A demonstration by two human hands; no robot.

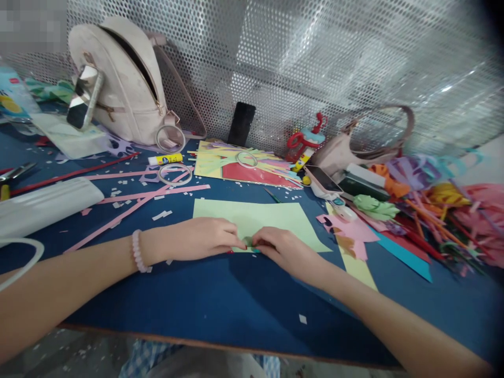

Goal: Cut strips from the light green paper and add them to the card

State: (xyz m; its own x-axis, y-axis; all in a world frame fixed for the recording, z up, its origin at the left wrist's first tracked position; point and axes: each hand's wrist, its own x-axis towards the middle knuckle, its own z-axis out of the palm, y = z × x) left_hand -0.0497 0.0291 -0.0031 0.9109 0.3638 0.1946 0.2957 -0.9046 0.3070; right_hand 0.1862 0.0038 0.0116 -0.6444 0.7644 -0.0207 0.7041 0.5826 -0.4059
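Observation:
A pale green sheet of paper [268,212] lies on the blue table in front of me. At its near edge my left hand [207,236] is closed, with thumb and fingers pinching the paper's edge. My right hand [283,245] meets it there, its fingertips also closed on that edge. Between the two sets of fingertips a small darker green patch shows, too small to make out. A pink bead bracelet [137,251] circles my left wrist. Just beyond the sheet lies a thin dark green pointed piece [272,196].
Pink paper strips [157,195], a glue stick [165,159] and a tape ring [175,175] lie left. Behind are a stack of coloured strips [212,160], a phone [241,124] and a backpack [129,84]. Paper scraps [352,233] and a handbag [334,149] are right.

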